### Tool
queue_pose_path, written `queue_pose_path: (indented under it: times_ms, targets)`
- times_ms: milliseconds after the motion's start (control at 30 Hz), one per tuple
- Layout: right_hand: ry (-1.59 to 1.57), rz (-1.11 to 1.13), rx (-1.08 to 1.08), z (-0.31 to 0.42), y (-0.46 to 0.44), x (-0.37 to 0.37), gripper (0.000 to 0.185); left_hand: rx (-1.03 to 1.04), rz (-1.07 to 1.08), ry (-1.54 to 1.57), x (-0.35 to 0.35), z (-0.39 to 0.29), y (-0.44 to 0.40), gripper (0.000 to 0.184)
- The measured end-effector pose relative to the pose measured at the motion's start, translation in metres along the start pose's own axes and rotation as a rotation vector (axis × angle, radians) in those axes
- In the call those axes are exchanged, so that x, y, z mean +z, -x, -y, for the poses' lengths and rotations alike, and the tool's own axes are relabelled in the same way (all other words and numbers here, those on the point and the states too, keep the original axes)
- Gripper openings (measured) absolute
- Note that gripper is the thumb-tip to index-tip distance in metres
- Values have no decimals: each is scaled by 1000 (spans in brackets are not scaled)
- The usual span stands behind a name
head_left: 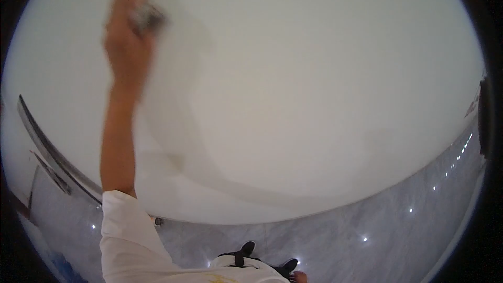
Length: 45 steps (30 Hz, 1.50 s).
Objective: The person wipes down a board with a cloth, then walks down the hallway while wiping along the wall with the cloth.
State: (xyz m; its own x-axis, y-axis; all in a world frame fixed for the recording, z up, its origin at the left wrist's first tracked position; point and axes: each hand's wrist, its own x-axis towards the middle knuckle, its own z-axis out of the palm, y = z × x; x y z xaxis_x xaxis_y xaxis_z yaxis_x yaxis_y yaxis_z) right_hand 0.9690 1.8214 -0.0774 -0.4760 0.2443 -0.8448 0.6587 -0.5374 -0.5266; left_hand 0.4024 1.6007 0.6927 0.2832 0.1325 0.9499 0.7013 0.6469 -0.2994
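1. White wall (293, 94) fills most of the view, with shadows across it.
2. Grey, glossy floor (325, 241) curves along its foot, dotted with bright reflections.
3. White sleeve (128, 230) covers the upper part of the raised left arm.
4. Left hand (126, 44), blurred, is up at the wall, its fingers closed around a small object.
5. Black shoes (248, 248) show at the bottom.
6. Right hand (300, 277) hangs low, cut by the bottom edge; whether its fingers are open cannot be told.
7. Small grey-and-dark object (151, 19) sits in the left grip, too blurred to identify; contact with the wall is unclear.
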Motion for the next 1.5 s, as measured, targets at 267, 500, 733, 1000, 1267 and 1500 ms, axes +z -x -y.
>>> queue_pose_path:
  times_ms: [267, 500, 733, 1000, 1267, 1500]
  targets:
    - [149, -156, -60, 57, 46, -42, 42, 866, 642, 297, 21, -99, 179, 24]
    - [-36, -310, -44, 27, 53, -56, 40, 46, 215, -48, -19, 63, -20, 54]
    - [-98, -214, -109, -17, 47, 3, 40, 18, 71, -27, -30, 27, -18, 50]
    - [519, 16, -577, -55, 15, 113, 42, 857, 606, 329, -87, -11, 233, 29]
    - [20, -235, -112, -23, 39, 91, 21, 135, 266, -131, -116, 126, -18, 68]
    - [-315, -178, -185, -49, 13, 122, 12, 163, -79, -113, -95, 151, -2, 49]
